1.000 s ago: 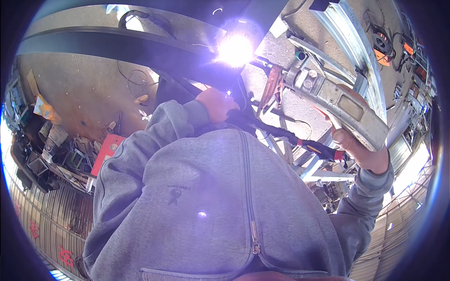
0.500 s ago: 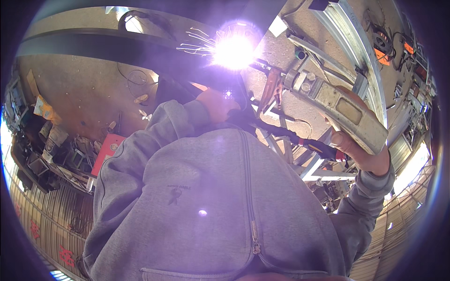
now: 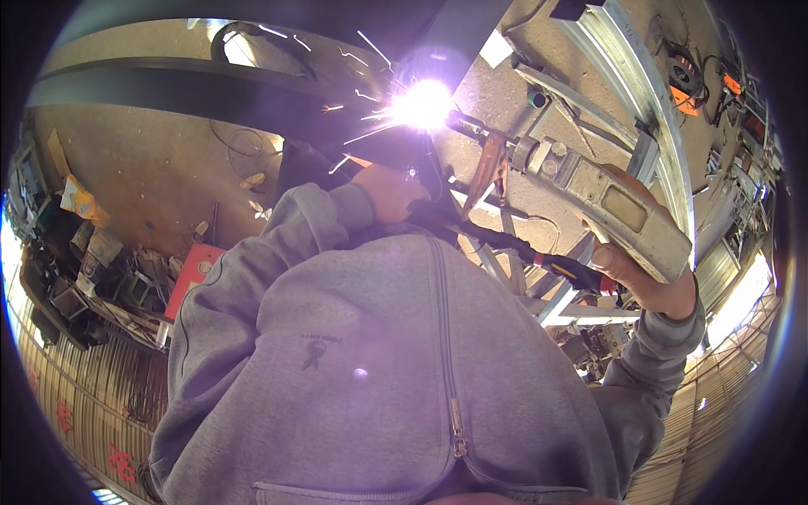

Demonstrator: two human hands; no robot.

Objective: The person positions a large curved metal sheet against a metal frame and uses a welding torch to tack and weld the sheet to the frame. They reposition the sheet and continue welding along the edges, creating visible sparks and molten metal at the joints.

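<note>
My right hand (image 3: 644, 278) is wrapped around the rear of a bulky, pale welding gun (image 3: 602, 195). Its nozzle points up and left, with a brilliant white-violet arc (image 3: 422, 103) and flying sparks at its tip. The arc burns against the dark steel beams (image 3: 202, 88), and its glare hides the exact spot being touched. Close to my chest, my left hand (image 3: 389, 192) is closed beside a dark panel-like shape; its fingers are partly hidden, and what it grips is unclear. A black wrapped cable (image 3: 505, 241) runs from near that hand toward my right hand.
Pale metal channels (image 3: 635, 84) curve along the right, with a metal frame below the gun. Orange-and-black equipment (image 3: 684, 99) lies at the far right. A red box (image 3: 195, 273) stands at my left, near cluttered tools. Thin cable loops (image 3: 240, 143) lie on the floor.
The arc's glare has shrunk, and the sparks spread wider, up and down to the left. The welding gun and right hand have shifted very slightly; my left hand stays nearly in place.
</note>
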